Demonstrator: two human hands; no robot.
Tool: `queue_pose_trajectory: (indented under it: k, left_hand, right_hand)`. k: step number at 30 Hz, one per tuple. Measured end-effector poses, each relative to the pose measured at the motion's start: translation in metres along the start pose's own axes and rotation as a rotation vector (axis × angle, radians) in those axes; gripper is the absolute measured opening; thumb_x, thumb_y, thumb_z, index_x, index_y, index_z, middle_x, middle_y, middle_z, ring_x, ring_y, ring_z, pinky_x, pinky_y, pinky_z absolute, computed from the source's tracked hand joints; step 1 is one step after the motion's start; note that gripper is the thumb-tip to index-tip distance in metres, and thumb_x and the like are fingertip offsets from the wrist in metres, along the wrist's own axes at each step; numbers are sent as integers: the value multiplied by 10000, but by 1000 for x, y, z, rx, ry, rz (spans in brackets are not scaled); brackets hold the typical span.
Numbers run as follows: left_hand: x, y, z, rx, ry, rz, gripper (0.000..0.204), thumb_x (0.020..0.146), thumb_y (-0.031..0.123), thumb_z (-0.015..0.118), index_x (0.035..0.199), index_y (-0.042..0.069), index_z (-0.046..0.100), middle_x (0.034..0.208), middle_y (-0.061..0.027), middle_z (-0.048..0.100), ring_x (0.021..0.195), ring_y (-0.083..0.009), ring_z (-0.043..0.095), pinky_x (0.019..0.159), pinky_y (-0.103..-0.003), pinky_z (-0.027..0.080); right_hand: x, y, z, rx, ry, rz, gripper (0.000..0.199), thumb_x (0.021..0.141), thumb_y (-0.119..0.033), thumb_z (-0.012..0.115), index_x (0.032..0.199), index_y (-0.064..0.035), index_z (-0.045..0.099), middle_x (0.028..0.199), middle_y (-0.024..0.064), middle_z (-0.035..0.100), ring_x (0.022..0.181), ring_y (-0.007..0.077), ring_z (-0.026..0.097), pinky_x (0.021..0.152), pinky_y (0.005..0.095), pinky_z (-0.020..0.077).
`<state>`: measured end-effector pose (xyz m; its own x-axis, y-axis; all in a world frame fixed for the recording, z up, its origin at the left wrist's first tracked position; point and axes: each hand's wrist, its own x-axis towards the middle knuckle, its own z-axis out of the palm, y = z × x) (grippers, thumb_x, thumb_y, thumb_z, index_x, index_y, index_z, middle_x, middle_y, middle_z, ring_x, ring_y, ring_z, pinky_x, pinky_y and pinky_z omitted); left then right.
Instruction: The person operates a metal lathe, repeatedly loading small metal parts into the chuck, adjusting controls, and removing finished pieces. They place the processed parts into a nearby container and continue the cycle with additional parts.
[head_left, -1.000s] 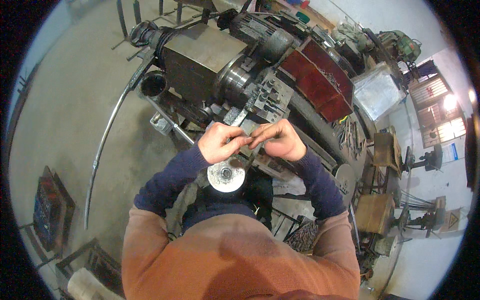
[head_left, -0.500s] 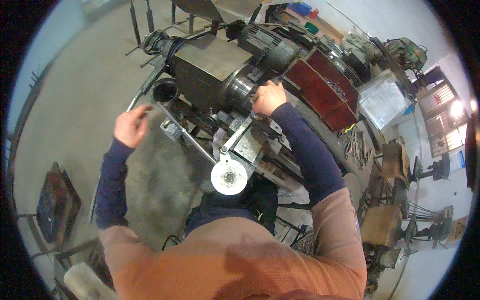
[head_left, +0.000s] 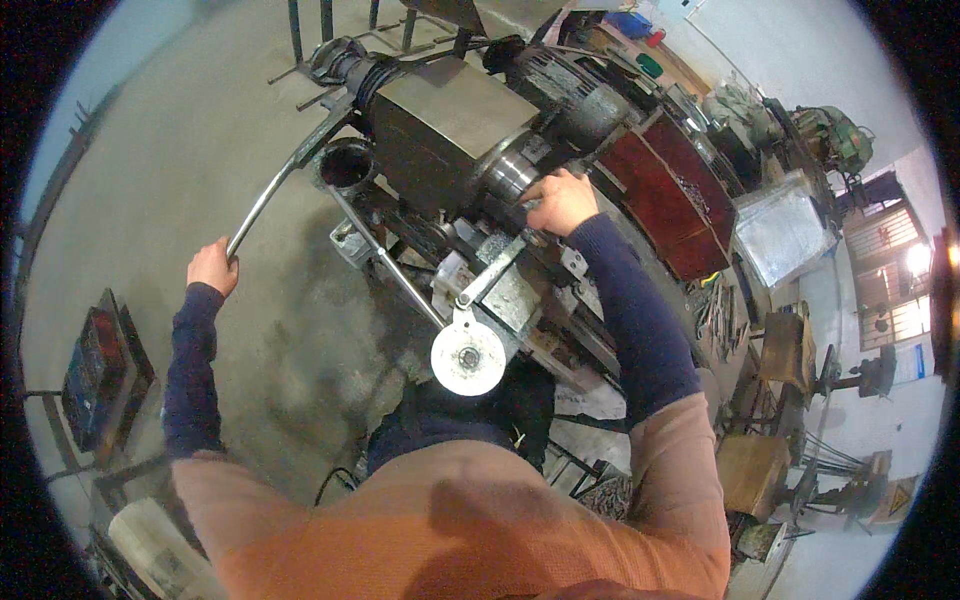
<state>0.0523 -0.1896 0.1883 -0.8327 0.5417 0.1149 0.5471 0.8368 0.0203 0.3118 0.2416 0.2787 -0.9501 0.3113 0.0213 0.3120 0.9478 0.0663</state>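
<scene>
My left hand [head_left: 212, 267] is closed round the long metal lever [head_left: 263, 205] that reaches out from the far left end of the lathe-like machine [head_left: 425, 140]. At the round steel chuck [head_left: 510, 174], my right hand [head_left: 562, 203] has its fingers bent in against the front face. Whatever those fingers hold there is hidden. Below the hands sits the tool slide with a small crank arm [head_left: 492, 272] and a white round handwheel [head_left: 468, 358]. A second bright rod [head_left: 408, 285] slants down towards the handwheel from beside a dark round opening [head_left: 347, 163].
Behind the chuck is a ribbed motor [head_left: 572, 95]. A dark red tray [head_left: 668, 190] stands to its right, with a silvery sheet-covered box [head_left: 785, 228] beyond. Several hand tools [head_left: 722, 318] lie beside the right forearm. A dark box [head_left: 105, 375] stands at far left.
My left hand has moved outward to the left and closed on the lever; before, its fingers were apart, off the lever. My right hand stays at the chuck. The view has shifted slightly.
</scene>
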Motion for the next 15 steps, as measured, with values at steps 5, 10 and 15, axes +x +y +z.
queue_pose_trajectory:
  k: [5,10,15]
  left_hand:
    - [83,-80,-5,365,-77,-25,116,729,135,572,820,64,576,803,-147,616,789,-302,606,673,-402,492]
    - [153,-131,16,388,33,-12,102,730,112,560,821,73,581,830,-126,620,802,-285,611,686,-384,497]
    - [150,-120,26,183,40,-263,307,703,135,580,1009,135,609,936,-127,620,893,-275,596,758,-377,482]
  right_hand:
    - [-5,1,1,18,28,5,310,515,-223,628,809,-147,689,765,41,625,858,240,520,770,399,372]
    - [-3,2,1,17,0,14,284,526,-233,611,788,-156,691,770,36,626,868,240,520,753,405,377]
    - [9,1,10,-16,-31,49,277,527,-241,611,777,-162,701,721,27,627,862,231,520,805,434,361]
